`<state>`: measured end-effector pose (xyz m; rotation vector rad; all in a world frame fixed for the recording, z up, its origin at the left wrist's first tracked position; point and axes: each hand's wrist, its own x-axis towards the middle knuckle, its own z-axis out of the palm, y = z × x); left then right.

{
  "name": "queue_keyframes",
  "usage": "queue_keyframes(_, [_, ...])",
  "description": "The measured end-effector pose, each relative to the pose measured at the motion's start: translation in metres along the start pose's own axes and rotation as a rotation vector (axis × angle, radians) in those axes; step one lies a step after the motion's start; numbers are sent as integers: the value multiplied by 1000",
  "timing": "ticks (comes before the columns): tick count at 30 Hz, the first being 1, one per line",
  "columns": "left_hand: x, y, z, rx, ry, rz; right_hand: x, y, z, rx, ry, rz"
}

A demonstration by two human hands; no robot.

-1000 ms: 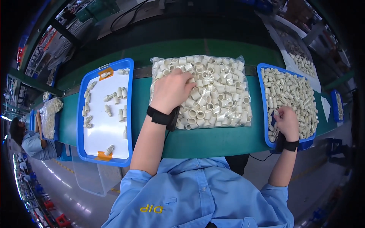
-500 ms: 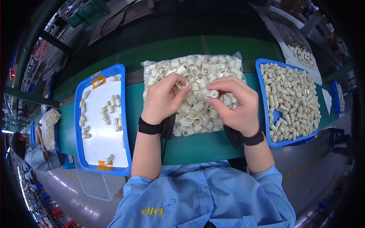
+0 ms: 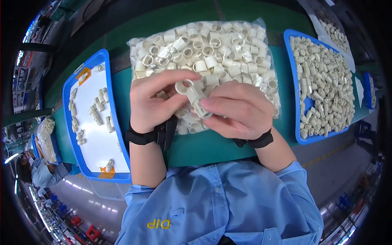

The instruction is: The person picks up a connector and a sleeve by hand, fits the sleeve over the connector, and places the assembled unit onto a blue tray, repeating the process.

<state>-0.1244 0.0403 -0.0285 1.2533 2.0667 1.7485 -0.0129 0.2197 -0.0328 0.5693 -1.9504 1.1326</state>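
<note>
Between thumb and index finger, my left hand (image 3: pixel 153 98) pinches a short white plastic ring (image 3: pixel 182 87). My right hand (image 3: pixel 241 109) grips a longer white plastic fitting (image 3: pixel 197 101) with cut-outs in its side. The fitting's upper end meets or overlaps the ring; whether it sits inside cannot be told. Both hands are in front of a clear plastic bag (image 3: pixel 274 65) full of similar white rings, lying on the green work surface. Black bands circle both wrists.
A blue-rimmed tray (image 3: pixel 111 85) with a white liner and several scattered fittings lies to the left. Another blue tray (image 3: pixel 288 53) on the right is heaped with small cream fittings. A co-worker (image 3: pixel 43 171) in blue sits far left beside another filled bag (image 3: pixel 47 143).
My hands have come together, bringing the fitting from the right against the ring. The fitting now tilts downward. The whole view has shifted, so the bag and trays appear higher.
</note>
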Motion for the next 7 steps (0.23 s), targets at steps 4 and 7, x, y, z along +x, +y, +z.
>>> queue_keyframes(4, [0,0,4,45,19,21,-4,-1,1,-41,-12,-9])
queue_keyframes(7, [0,-3,4,95,12,66,-9,-3,2,-92,25,-17])
